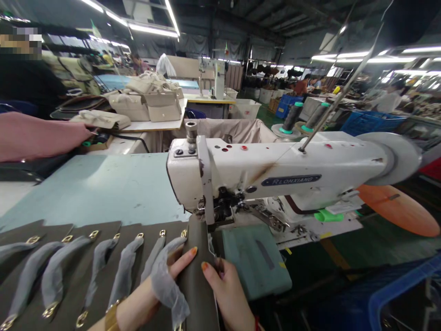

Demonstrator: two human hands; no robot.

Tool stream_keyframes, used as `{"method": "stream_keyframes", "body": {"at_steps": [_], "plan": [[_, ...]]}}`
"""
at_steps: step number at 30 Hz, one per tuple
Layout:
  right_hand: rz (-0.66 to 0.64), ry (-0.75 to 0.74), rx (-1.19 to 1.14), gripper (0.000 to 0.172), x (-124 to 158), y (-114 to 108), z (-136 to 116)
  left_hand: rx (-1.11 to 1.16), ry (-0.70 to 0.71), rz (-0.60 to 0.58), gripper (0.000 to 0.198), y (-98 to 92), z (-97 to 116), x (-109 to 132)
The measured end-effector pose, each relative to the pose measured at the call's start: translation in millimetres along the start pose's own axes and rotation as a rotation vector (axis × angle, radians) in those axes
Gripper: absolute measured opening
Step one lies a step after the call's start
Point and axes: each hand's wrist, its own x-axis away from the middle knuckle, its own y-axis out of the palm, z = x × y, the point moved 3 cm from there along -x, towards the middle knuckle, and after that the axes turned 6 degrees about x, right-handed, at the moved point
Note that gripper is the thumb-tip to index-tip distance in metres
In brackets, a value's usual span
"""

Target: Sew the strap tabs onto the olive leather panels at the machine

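A dark grey-brown leather-like panel [198,271] curves up under the sewing machine's [248,170] needle area. My left hand [165,276] reaches beneath a handle wrapped in translucent film [168,289]. One of its fingers lies stretched on the panel; the others are partly covered by the film. My right hand [229,289] is closed on the panel's right edge, thumb on top and the other fingers mostly hidden below. Further panels with gold-coloured buckles and film-wrapped handles [57,266] lie overlapped to the left. The needle and the stitching spot cannot be made out.
A pale blue-green tabletop [113,184] extends behind the panels. A green-covered block [257,262] stands right of my hands, with a blue crate [396,294] beyond. Beige bags [144,105] are piled on a table behind. Thread cones [292,117] stand behind the machine. A person [27,82] is at far left.
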Motion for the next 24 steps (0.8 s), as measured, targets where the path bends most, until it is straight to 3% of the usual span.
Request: {"method": "stream_keyframes", "body": {"at_steps": [4, 7, 11, 18, 24], "plan": [[0.024, -0.062, 0.273, 0.043, 1.7, -2.8, -7.1, -0.005, -0.015, 0.009, 0.045, 3.1, -6.0, -3.1], [0.005, -0.051, 0.318, 0.045, 4.3, -3.5, -12.5, -0.105, 0.059, -0.002, 0.042, 4.5, 0.8, -7.7], [0.038, -0.046, 0.383, 0.046, 7.1, -5.2, -8.7, -0.183, 0.165, 0.079, 0.044, 1.7, 3.6, -7.7], [0.050, -0.031, 0.207, 0.049, 2.3, -1.6, 14.7, -0.139, 0.134, 0.163, 0.051, -1.3, -2.2, -4.1], [0.118, -0.057, 0.181, 0.049, 0.9, -1.6, 17.4, -0.059, 0.031, 0.102, 0.041, 2.3, -11.2, -10.5]]}}
